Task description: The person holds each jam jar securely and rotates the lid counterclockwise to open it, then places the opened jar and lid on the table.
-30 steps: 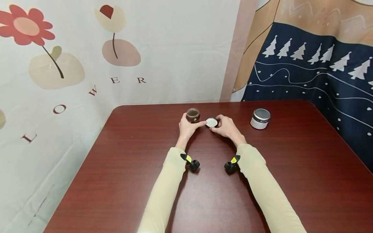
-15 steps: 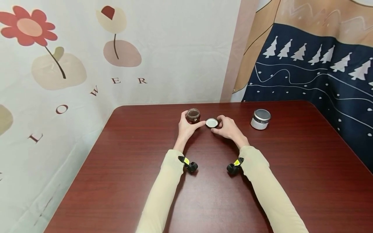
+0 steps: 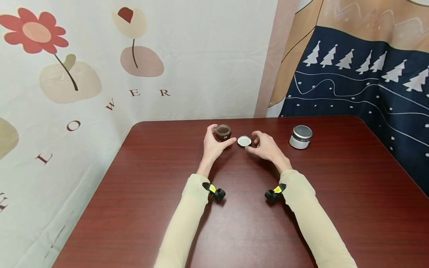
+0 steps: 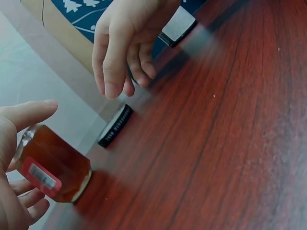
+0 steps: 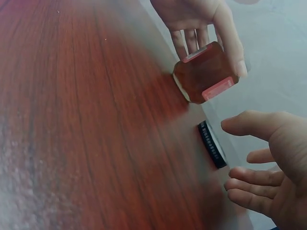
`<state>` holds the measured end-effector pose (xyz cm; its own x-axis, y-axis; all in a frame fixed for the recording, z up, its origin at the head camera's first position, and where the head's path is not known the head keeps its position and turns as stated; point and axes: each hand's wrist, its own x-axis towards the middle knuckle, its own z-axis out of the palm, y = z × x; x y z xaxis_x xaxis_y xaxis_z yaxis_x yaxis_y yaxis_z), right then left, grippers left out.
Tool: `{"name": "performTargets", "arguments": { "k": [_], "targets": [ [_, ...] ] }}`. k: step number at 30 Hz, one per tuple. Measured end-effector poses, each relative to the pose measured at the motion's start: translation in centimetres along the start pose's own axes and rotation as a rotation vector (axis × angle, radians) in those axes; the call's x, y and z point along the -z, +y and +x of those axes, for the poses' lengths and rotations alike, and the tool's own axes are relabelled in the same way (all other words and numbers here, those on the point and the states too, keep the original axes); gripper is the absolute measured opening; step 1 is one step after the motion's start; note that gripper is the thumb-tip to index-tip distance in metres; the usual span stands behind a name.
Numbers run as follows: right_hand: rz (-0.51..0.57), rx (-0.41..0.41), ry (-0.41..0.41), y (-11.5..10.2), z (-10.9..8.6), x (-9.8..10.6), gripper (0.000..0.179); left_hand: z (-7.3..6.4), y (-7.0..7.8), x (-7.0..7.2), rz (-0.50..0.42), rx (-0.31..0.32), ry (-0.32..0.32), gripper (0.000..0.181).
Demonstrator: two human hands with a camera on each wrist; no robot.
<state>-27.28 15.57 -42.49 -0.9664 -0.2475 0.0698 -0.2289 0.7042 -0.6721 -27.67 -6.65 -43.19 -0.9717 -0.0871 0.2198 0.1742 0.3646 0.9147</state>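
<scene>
An uncapped glass jar [image 3: 223, 133] with reddish-brown contents stands upright near the table's far edge; its red label [image 4: 42, 177] shows in the left wrist view. Around its left side is my left hand [image 3: 213, 147], thumb straight and clear of the glass, fingers loosely behind it. Whether those fingers touch the jar I cannot tell. Just right of the jar, a black-rimmed lid [image 3: 244, 141] lies with its white inside up. My right hand [image 3: 267, 147] hovers beside the lid, thumb and fingers spread with a gap to it, as the right wrist view shows.
Farther right stands a second jar [image 3: 301, 137] with a dark lid and a white label. The reddish-brown wooden table [image 3: 167, 193] ends close behind the jars, against a printed cloth [image 3: 207, 67]. A dark blue cloth [image 3: 352, 89] hangs at the right.
My right hand has let go of the lid and drawn slightly right. My left thumb and forearm have shifted a little left from the jar. Jar and lid stay put.
</scene>
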Motion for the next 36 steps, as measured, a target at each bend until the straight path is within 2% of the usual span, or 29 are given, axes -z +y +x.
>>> {"name": "performTargets", "arguments": {
  "k": [5,16,29,36],
  "targets": [
    [-0.008,0.01,0.008,-0.4,-0.5,0.6,0.067,-0.2,0.5,0.3,0.027,-0.043,0.005,0.09],
    [-0.022,0.036,0.041,-1.5,-1.5,1.8,0.068,-0.8,1.4,1.3,0.026,-0.121,0.036,0.084],
    [-0.04,0.091,0.079,-2.4,-2.7,2.7,0.069,-1.6,2.4,2.2,0.029,-0.171,0.061,0.078],
    [-0.052,0.107,0.091,-2.6,-3.1,3.1,0.07,-1.9,3.0,2.3,0.014,-0.241,0.092,0.073]
  ]
}}
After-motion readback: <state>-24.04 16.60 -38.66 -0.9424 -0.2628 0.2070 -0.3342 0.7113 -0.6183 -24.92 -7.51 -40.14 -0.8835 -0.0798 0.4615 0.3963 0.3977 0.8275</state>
